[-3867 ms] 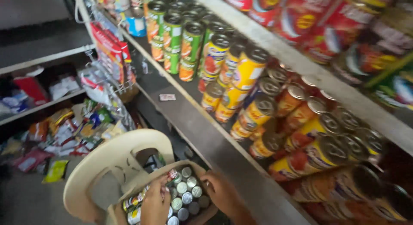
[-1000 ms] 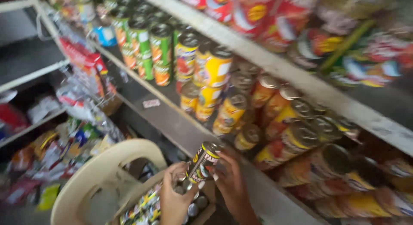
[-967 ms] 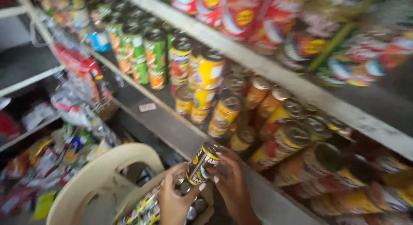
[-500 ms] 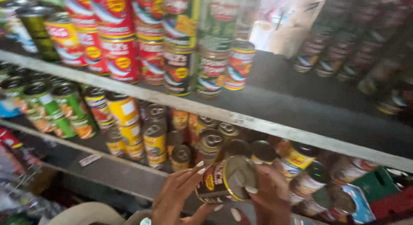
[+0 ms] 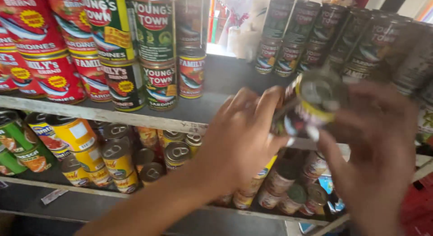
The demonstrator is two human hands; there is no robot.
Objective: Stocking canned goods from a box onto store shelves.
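I hold a tin can up in front of the upper shelf, its round end facing me. My left hand curls around its left side, fingers closed on the label; my right hand wraps it from the right. Red tins and green tins stand on that shelf; yellow cans lie below.

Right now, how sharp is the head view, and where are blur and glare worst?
Head view: both hands, left and right, and the can they hold are motion-blurred; the red cans at upper left stay fairly sharp; bright daylight washes out the gap behind the top shelf.
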